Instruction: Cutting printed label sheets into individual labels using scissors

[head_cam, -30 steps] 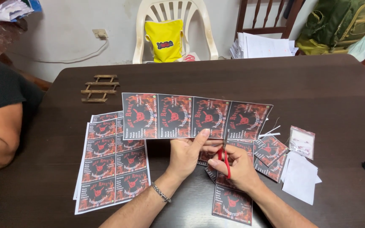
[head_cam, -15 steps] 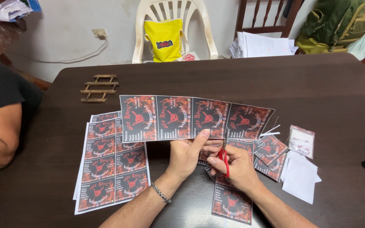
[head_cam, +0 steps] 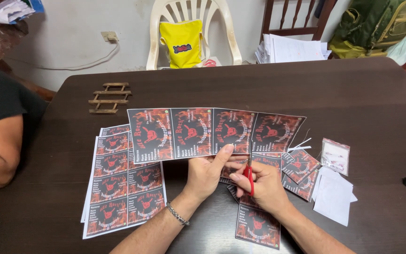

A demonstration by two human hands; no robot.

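Your left hand (head_cam: pixel 207 171) pinched the printed strip (head_cam: pixel 214 131), its length running sideways just above your right hand (head_cam: pixel 264 186), whose grip closed on red scissors (head_cam: pixel 249 178).

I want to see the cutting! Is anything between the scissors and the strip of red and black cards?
Nothing visible. The right hand holds the red-handled scissors right at the lower edge of the card strip, and the left hand pinches that same edge beside them.

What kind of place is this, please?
Probably a home or small informal workroom: a dark wooden table, a white plastic chair by the wall, and paper stacks on a wooden chair.
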